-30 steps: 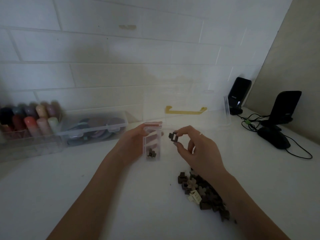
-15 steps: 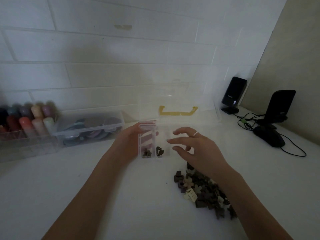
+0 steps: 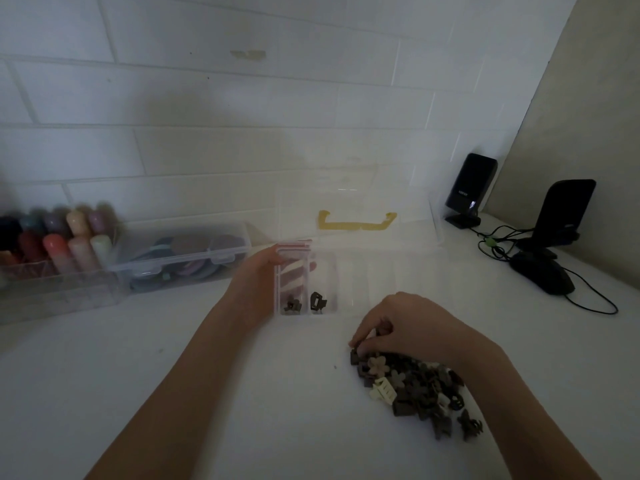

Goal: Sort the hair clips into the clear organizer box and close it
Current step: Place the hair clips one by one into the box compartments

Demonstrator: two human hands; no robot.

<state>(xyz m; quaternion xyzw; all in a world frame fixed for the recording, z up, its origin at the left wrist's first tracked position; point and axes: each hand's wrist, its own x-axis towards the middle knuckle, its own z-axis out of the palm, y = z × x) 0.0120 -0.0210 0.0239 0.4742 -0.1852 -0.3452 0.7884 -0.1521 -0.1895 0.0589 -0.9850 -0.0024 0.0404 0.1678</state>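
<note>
Dozens of small claw hair clips (image 3: 415,389), mostly dark brown with a few cream, lie heaped on the white table (image 3: 173,375) nearest you; your right hand (image 3: 408,327) rests on the heap's far edge, fingertips curled and pinching at a dark clip, which one I cannot tell; beyond, your left hand (image 3: 259,275) grips the left end of the clear plastic organizer box (image 3: 346,271), fingers curled over its wall; its lid stands open, and its two leftmost compartments hold dark clips.
</note>
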